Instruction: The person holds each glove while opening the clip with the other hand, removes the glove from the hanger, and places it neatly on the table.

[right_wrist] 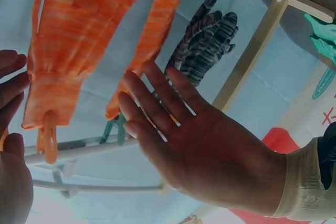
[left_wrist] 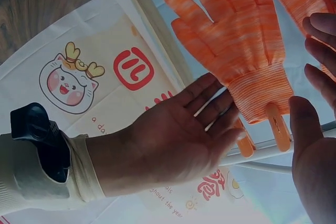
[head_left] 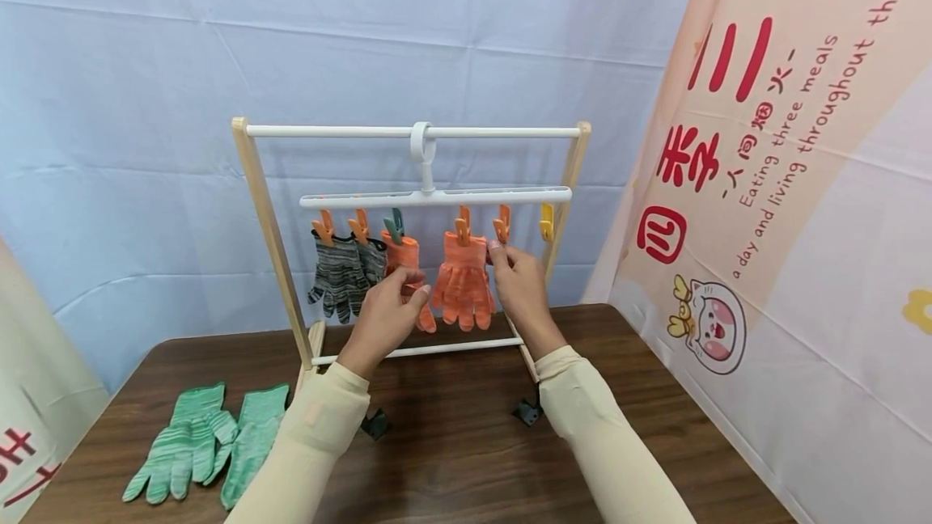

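Note:
An orange knit glove point(head_left: 463, 281) hangs by its cuff from an orange clothespin point(head_left: 463, 226). My right hand point(head_left: 523, 289) is at its right edge, fingers extended beside the cuff, under another orange clothespin point(head_left: 502, 225). A second orange glove point(head_left: 400, 253) hangs from a green clothespin point(head_left: 395, 226), partly hidden by my left hand point(head_left: 389, 314). In the right wrist view the left hand point(right_wrist: 210, 145) has its fingers stretched out and nothing in its palm. The left wrist view shows the right hand point(left_wrist: 168, 129) with fingers loosely extended near the cuff.
A white hanger bar point(head_left: 437, 198) hooks onto a wood-and-white rack point(head_left: 328, 133). Two grey-black gloves point(head_left: 338, 273) hang at its left, a yellow clothespin point(head_left: 547, 222) at its right. Green gloves point(head_left: 185, 435) lie on the brown table point(head_left: 451, 459) at left.

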